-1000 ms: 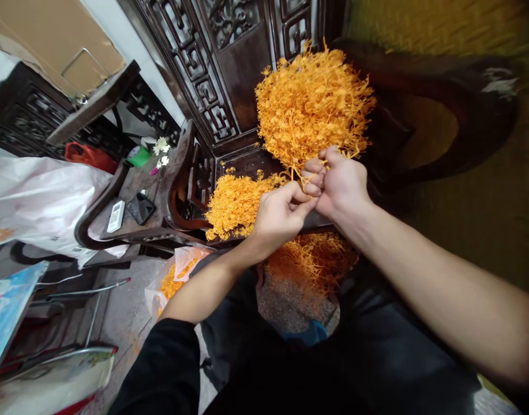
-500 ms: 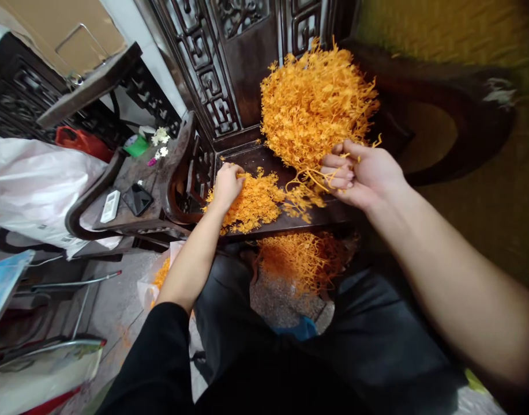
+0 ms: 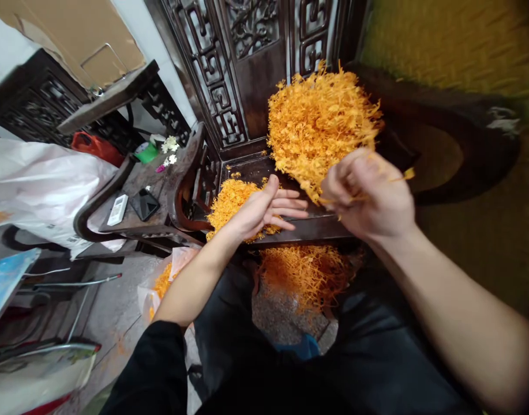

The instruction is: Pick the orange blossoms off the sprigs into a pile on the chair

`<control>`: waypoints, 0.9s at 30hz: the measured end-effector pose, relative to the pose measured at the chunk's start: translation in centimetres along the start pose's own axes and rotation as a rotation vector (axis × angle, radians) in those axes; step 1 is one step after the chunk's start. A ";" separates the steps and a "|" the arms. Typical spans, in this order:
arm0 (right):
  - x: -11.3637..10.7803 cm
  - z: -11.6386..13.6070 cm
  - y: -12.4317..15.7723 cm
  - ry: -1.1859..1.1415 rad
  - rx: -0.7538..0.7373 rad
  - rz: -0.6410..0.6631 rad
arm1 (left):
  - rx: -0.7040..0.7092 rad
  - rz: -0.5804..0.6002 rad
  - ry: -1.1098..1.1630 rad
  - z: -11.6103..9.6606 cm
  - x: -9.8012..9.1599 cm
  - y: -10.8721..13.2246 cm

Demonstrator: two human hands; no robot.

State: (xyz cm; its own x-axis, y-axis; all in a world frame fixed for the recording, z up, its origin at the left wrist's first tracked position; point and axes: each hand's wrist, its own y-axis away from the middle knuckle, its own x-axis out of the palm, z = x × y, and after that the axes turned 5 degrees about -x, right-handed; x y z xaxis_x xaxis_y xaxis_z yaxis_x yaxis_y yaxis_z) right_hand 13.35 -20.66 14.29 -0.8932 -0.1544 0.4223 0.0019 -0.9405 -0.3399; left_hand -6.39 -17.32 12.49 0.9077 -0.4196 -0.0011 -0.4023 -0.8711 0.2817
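Note:
My left hand (image 3: 264, 210) is open, its fingers stretched to the right and thumb raised. It hovers over a small pile of orange plastic flower pieces (image 3: 229, 202) on the dark wooden seat (image 3: 316, 226) and holds nothing. Further right my right hand (image 3: 372, 196) is closed, slightly smeared by motion, with thin orange plastic flower sprigs (image 3: 409, 173) poking out of the fist. Just behind it a large bushy heap of orange plastic flower sprigs (image 3: 320, 124) leans towards the carved backrest (image 3: 262, 86); the fist hides its lower right edge.
Below the seat, between my knees, lies a tangle of orange stems (image 3: 305, 274). A clear bag (image 3: 149, 291) with orange pieces stands on the floor at left. A white remote (image 3: 117, 210), a black object (image 3: 145, 204) and green tape (image 3: 146, 152) lie on the side table.
My left hand has lifted off the small pile, moved right and opened. My right hand has closed into a fist around sprigs; the loose sprigs between the piles no longer show there.

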 end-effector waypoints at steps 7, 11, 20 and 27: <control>-1.2 -2.3 0.5 0.571 0.059 0.707 | 0.182 -0.251 0.326 0.3 -1.0 -1.1; -3.1 -2.4 0.0 0.549 0.163 0.887 | 0.312 -0.408 0.401 0.5 -1.8 -1.5; -1.6 -4.5 -0.7 0.768 0.045 0.186 | 0.351 -0.344 0.274 1.0 -0.3 -0.6; 0.6 -5.6 -0.9 0.404 0.027 -0.009 | 0.180 -0.273 0.229 1.7 0.9 -0.3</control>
State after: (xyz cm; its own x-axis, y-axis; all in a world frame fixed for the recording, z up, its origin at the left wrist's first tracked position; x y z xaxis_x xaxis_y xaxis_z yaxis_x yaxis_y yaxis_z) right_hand 10.35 -18.20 10.16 -0.9981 -0.0201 0.0585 0.0008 -0.9498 -0.3130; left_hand -5.70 -17.86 10.82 0.9790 -0.1166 0.1670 -0.1388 -0.9820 0.1281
